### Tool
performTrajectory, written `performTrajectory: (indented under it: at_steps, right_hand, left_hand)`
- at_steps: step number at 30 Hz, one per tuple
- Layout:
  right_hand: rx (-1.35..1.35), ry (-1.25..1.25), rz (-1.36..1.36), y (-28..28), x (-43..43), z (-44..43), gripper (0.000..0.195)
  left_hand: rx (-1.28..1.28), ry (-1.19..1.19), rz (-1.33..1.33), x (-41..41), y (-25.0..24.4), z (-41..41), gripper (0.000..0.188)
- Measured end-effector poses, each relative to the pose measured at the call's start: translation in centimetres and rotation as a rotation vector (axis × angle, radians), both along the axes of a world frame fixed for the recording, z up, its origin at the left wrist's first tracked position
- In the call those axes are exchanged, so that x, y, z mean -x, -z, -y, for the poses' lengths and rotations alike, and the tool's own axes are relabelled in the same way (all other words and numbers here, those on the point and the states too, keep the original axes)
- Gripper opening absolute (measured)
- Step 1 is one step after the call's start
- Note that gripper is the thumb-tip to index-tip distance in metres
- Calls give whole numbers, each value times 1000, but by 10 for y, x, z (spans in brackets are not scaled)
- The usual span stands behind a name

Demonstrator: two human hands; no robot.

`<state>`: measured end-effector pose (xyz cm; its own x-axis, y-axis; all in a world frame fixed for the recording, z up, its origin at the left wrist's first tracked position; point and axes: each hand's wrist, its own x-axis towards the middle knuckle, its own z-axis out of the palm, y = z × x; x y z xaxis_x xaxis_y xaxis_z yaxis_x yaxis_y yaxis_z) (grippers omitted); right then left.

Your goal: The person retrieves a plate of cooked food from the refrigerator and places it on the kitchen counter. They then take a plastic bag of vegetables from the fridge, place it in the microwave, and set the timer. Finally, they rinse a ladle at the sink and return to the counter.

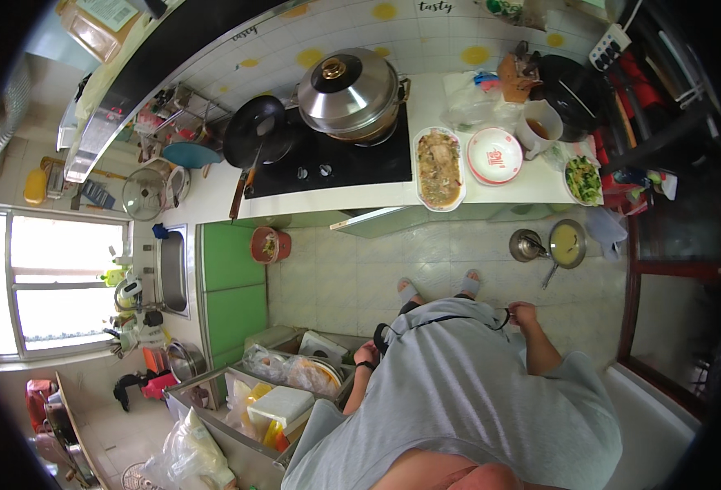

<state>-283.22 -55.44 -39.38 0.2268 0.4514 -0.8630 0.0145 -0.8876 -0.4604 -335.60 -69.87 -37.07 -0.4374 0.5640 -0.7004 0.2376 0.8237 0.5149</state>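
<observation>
My left hand [366,353], with a black band on its wrist, is beside my hip with its fingers closed on a looped end of a black strap [382,335]. The strap runs across the waist of my grey shirt [458,373]. On the other side, my right hand [522,313] pinches the strap's other looped end, held slightly out from my body. Ahead of me on the white counter [348,199] are an oval platter of cooked food in sauce [439,168], red-and-white bowls [494,156] and a bowl of chopped greens [583,179].
A lidded steel steamer pot [351,92] and a black wok [256,131] sit on the black cooktop [360,168]. A cabinet door [373,220] stands ajar below. On the floor are a kettle [526,245], a pan of yellowish liquid [567,245] and a red bin [270,245]. An open drawer [232,422] is at left.
</observation>
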Motion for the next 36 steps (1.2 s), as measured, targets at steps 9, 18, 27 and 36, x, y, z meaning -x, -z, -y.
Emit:
performTrajectory:
  at_steps: [9, 18, 27, 36]
  right_hand:
    - [-25, -32, 18, -16, 10, -10, 19]
    - [26, -13, 30, -14, -9, 19, 22]
    - [13, 0, 19, -22, -10, 14, 22]
    - [-15, -36, -15, -3, -10, 0, 20]
  left_hand:
    - [127, 213, -211, -13, -47, -10, 26]
    - [-50, -895, 587, -2, 17, 16, 22]
    - [-30, -830, 485, -10, 8, 20, 20]
    - [-63, -342, 186, -7, 19, 26, 21]
